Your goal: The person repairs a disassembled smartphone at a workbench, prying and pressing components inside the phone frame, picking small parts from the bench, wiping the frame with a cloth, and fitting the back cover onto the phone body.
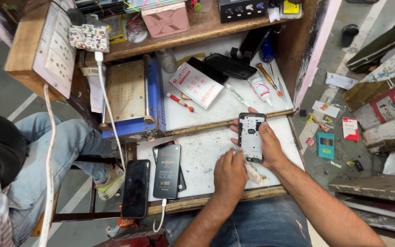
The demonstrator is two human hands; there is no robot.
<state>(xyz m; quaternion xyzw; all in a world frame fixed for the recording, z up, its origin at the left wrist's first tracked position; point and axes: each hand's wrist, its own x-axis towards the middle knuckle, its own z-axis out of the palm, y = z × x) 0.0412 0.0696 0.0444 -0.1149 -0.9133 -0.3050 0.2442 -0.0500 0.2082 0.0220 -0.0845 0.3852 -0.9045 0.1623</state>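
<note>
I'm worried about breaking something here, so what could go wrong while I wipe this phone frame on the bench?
1. The right hand holds the phone frame raised off the white worktop; pressure from the left hand with the rag might flex it or knock it loose.
2. The worktop looks gritty, so the rag could pick up specks and scratch.
3. The black phone overhangs the bench edge; an elbow could knock it off.
</note>
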